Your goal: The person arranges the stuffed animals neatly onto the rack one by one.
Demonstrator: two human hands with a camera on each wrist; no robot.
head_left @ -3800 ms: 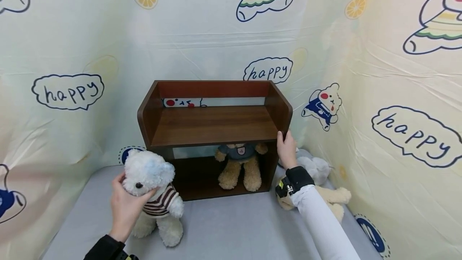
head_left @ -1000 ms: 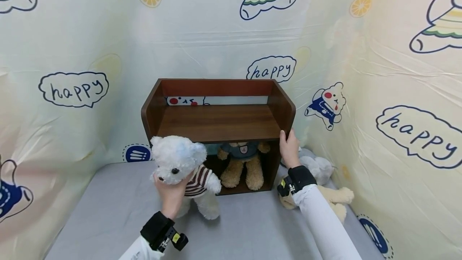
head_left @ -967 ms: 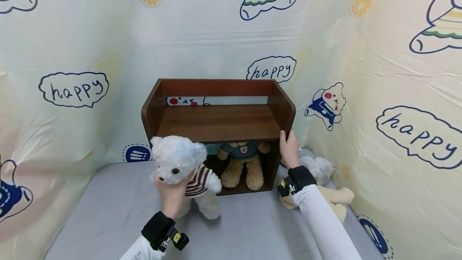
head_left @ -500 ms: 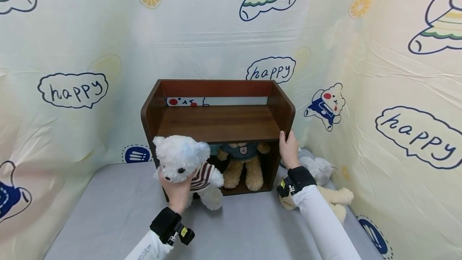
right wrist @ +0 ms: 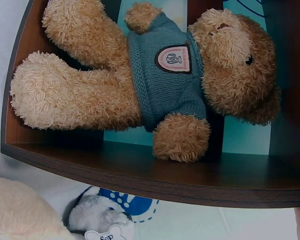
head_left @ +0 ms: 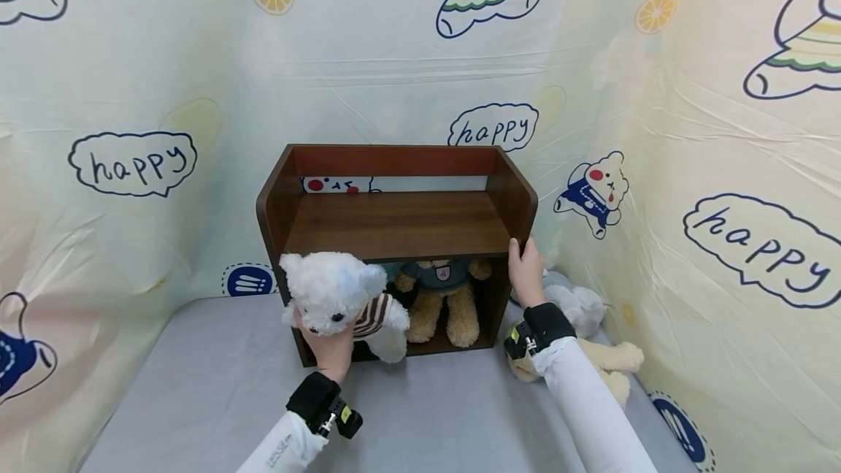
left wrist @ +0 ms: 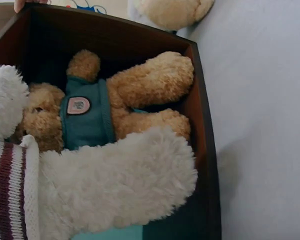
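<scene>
My left hand [head_left: 331, 345] grips a white teddy bear [head_left: 331, 289] in a striped sweater by the underside of its head. The bear is at the front of the lower left part of a brown wooden shelf [head_left: 394, 225]; one leg shows inside the shelf in the left wrist view. My right hand [head_left: 525, 271] holds the shelf's right side panel. Within the lower compartment, on the right, sits a brown teddy bear [right wrist: 170, 75] in a teal sweater. Its head is hidden by the upper board in the head view.
Right of the shelf lie a grey plush toy [head_left: 578, 306] and a cream plush toy [head_left: 614, 363], partly behind my right arm. A grey cloth [head_left: 447, 414] covers the surface. Printed curtains [head_left: 368, 42] hang behind and at both sides.
My left hand has carried the white bear right and forward, from left of the shelf to its lower opening, and its head has dipped slightly. My right hand stays on the side panel.
</scene>
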